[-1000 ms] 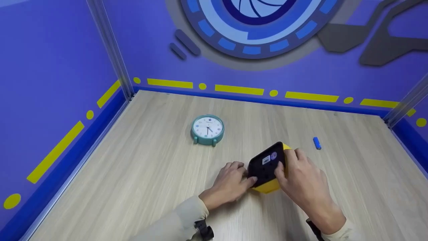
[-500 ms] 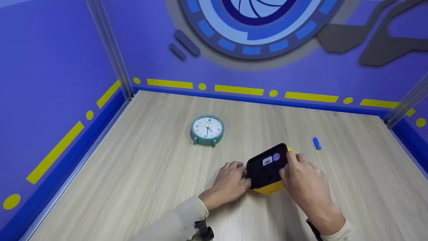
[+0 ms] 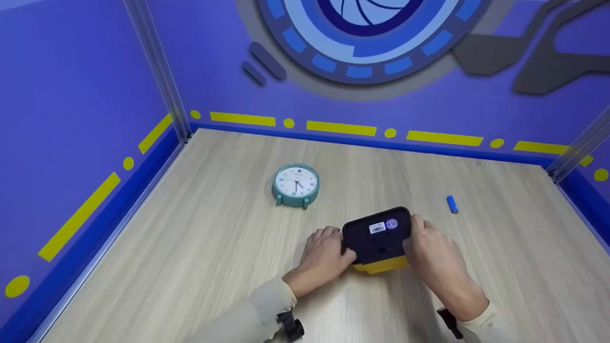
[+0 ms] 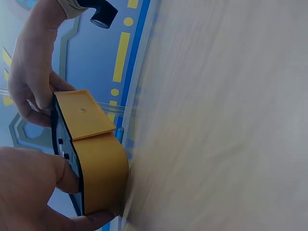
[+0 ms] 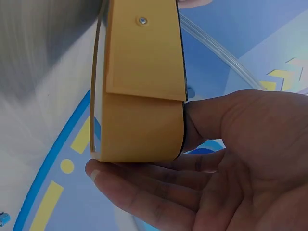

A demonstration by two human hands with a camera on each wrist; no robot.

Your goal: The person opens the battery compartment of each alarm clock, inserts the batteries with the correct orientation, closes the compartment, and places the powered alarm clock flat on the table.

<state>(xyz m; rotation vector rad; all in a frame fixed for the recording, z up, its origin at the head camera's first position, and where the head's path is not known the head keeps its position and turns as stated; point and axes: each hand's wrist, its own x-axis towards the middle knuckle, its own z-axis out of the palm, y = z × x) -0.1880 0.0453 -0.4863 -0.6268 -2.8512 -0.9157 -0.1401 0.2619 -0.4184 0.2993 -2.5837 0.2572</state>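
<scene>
A yellow box-shaped case with a black panel (image 3: 376, 243) stands tilted between both hands, the panel turned up toward the head camera. A white barcode label and a round purple sticker are on it. My left hand (image 3: 321, 252) holds the left end, its thumb at the panel's lower corner. At the opposite end my right hand (image 3: 436, 257) grips the case, thumb against the panel's edge and fingers behind. In the right wrist view a screw sits in the yellow side (image 5: 144, 57), and a thin white strip shows along the far edge. The case's front is hidden.
A round teal alarm clock (image 3: 296, 185) lies face up beyond the hands to the left. Off to the right is a small blue cylinder (image 3: 452, 204) with a dark end. Blue-purple printed walls (image 3: 333, 105) enclose the wooden table (image 3: 214, 190) at the back and sides.
The case has turned so its black panel lies more level across the head view, and its left end has shifted left. The left thumb has slid from the panel toward its lower corner.
</scene>
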